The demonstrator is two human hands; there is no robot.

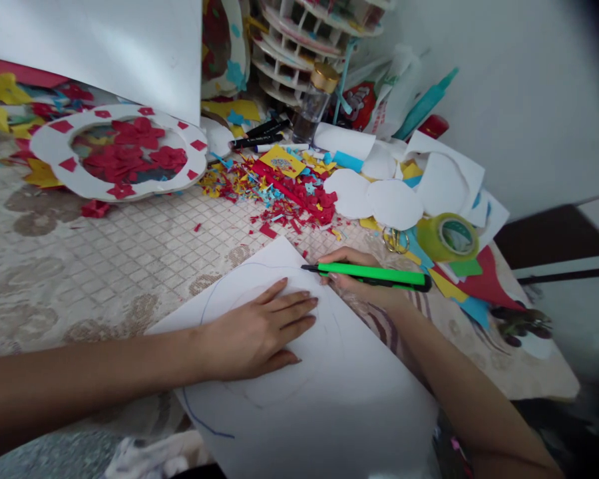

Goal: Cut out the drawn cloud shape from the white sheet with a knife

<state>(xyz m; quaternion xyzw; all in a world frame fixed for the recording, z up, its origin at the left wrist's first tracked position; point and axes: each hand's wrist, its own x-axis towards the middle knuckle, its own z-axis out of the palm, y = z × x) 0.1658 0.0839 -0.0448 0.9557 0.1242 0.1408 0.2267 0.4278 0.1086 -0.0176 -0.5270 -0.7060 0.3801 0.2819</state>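
Observation:
A white sheet (339, 412) with a blue curved outline and fainter inner lines lies at the front of the table, one corner pointing away from me. My left hand (264, 326) rests flat on it, fingers stretched out and spread a little. Beyond its fingertips, my right hand (352, 269) grips a green utility knife (374, 271). The knife's dark tip is at the blue line near the sheet's far corner; whether it touches the paper I cannot tell. Part of the sheet's right side passes by my right forearm.
A white ring-shaped frame (194, 159) with red flowers stands at the left. Paper scraps (284, 193), white cutouts (394, 203), a tape roll (446, 236) and a gold-capped jar (312, 103) lie farther back. The table's right edge (574, 389) drops off near a plastic bag-like bundle.

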